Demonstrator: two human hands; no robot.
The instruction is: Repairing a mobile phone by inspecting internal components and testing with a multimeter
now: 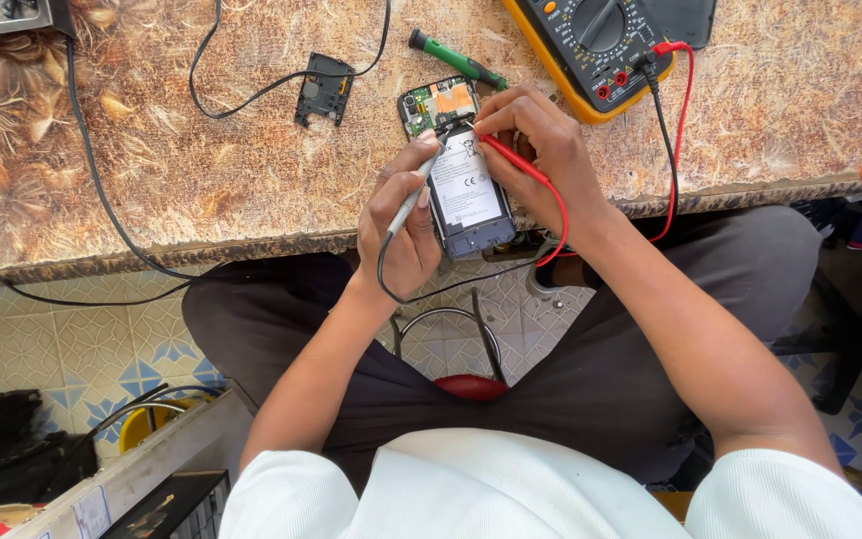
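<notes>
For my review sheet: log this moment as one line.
left hand: black probe on opened phone | right hand: red probe there | multimeter on table

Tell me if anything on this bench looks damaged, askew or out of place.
The phone lies opened, its back off and circuit board bare, overhanging the table edge. A loose black cover piece sits apart to the left. The left hand and right hand press probes to it. Nothing is spilled.

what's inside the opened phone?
The phone holds a white-labelled battery and, above it, a green circuit board. Both probes meet at the battery's top edge. Anything under the battery is hidden.
</notes>
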